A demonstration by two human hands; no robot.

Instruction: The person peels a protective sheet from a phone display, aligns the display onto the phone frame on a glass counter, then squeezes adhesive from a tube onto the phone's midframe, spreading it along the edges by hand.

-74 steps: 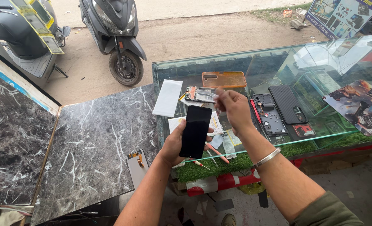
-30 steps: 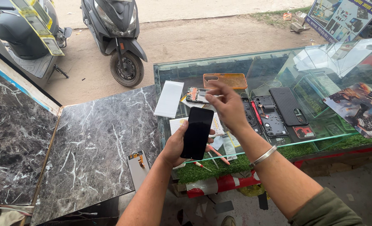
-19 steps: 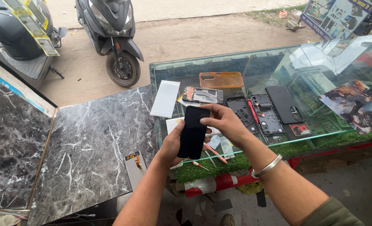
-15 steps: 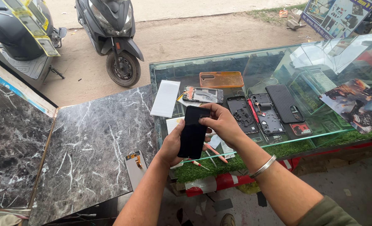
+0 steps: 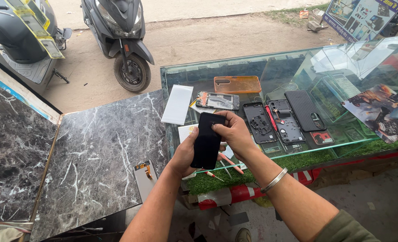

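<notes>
- Head view: the left hand point(image 5: 184, 154) grips the lower edge of a black phone screen point(image 5: 207, 140), held upright just above the near edge of the glass counter point(image 5: 342, 148).
- The right hand point(image 5: 234, 134) clasps the screen's upper right side, fingers curled over its top.
- Beyond the screen on the counter lie a white sheet point(image 5: 178, 104), an orange case point(image 5: 237, 84) and a black back cover point(image 5: 304, 110).

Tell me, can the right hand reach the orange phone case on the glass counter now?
Probably yes, but not freely: the right hand is busy gripping the black phone screen. The orange case lies uncovered beyond it, with only a flat phone frame between.
</notes>
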